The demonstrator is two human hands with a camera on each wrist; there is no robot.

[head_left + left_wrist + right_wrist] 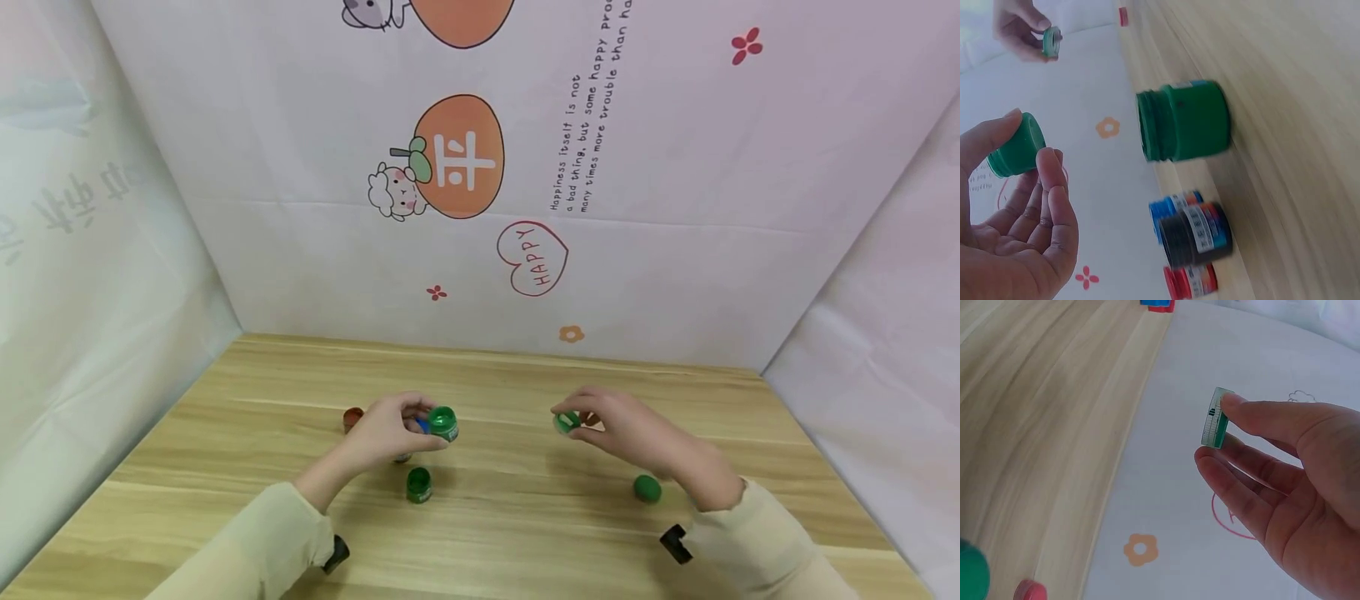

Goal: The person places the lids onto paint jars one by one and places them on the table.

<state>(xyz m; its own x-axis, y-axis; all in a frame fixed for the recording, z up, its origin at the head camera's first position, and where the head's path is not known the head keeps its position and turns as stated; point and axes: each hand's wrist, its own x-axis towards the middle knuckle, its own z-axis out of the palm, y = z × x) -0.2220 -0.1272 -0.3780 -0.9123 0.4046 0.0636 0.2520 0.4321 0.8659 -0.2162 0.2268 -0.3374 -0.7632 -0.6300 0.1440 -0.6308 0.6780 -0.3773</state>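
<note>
My left hand (386, 429) pinches a small green paint jar (443, 423) between thumb and fingers, raised above the table with its mouth uncovered. In the left wrist view this jar (1019, 147) is tilted. My right hand (611, 425) pinches a jar lid (1215, 419) with a clear ridged rim and green on one face. Below my left hand, a second uncovered green jar (1200, 119) stands on the table. Close by are a black jar (1197, 237), a blue jar (1163, 209) and a red jar (1194, 282), partly covered by the left hand in the head view.
A round green piece (647, 489) lies on the wooden table (525, 550) below the right wrist. A small red piece (1030, 591) lies near the table's far edge. A white printed sheet (660, 275) rises behind the table, with white sheets at both sides.
</note>
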